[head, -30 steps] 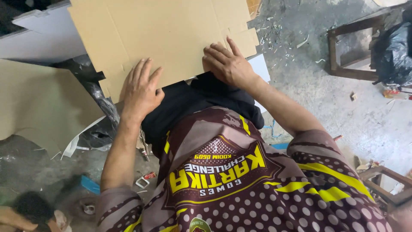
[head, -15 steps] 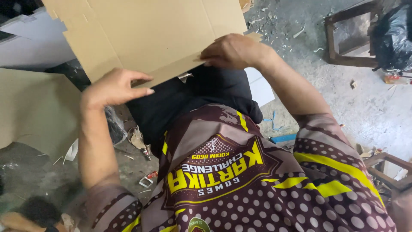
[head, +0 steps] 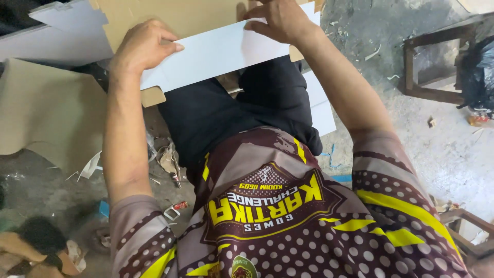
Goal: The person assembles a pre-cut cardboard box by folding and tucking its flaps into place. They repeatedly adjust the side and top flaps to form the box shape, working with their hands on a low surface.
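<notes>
Both hands' grip — white folded cardboard flap

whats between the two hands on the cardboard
A white folded flap of the cardboard sheet spans from left hand to right hand, in the head view.

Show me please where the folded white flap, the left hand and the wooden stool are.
folded white flap (head: 221, 54): head view, middle of its white face.
left hand (head: 141, 49): head view, back of the hand.
wooden stool (head: 429, 93): head view, lower rail.
</notes>
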